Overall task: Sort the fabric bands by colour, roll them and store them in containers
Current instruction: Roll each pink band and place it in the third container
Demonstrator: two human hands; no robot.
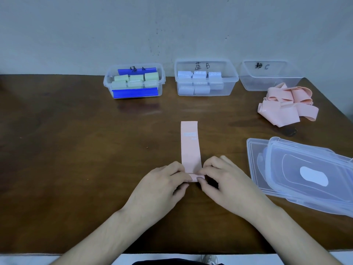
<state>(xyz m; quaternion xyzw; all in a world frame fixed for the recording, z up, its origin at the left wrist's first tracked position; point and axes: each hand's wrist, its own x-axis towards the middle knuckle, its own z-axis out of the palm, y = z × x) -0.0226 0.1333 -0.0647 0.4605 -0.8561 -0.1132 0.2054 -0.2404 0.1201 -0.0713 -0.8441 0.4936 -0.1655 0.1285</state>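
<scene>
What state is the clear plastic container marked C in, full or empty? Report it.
Empty. Through the clear plastic container marked C only bare walls and floor show; the loose pink fabric bands lie heaped on the table before it.

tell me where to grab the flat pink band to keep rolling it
Grip the pink band at its rolled near end, from both sides, as the left hand and right hand pinch it now. It lies flat and points away, so the roll runs forward.

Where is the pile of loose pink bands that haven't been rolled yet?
In the head view the pile of pink bands lies on the table's far right, just in front of the empty container marked C and beyond the stacked clear lids.
</scene>
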